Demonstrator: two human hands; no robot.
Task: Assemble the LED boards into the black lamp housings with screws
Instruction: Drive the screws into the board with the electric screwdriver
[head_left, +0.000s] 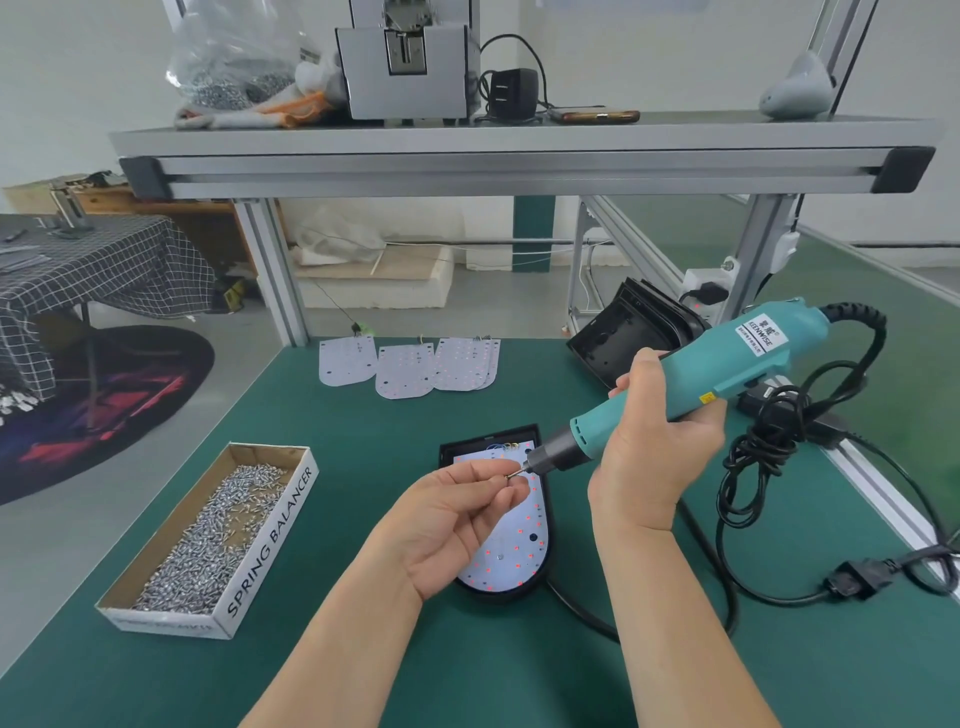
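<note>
A black lamp housing (457, 451) lies flat on the green mat with a white LED board (514, 551) seated in it. Above the board, my left hand (452, 519) pinches a small screw (508, 477) between thumb and fingertips. The screw touches the bit of a teal electric screwdriver (691, 379), which my right hand (660, 441) grips around its barrel, tilted down to the left. Part of the board is hidden under my left hand.
An open cardboard box of screws (208, 535) sits at the left. Spare LED boards (410, 364) lie at the mat's far edge, stacked black housings (634, 327) to their right. The screwdriver's black cable (769, 441) coils on the right. An aluminium shelf (519, 156) spans overhead.
</note>
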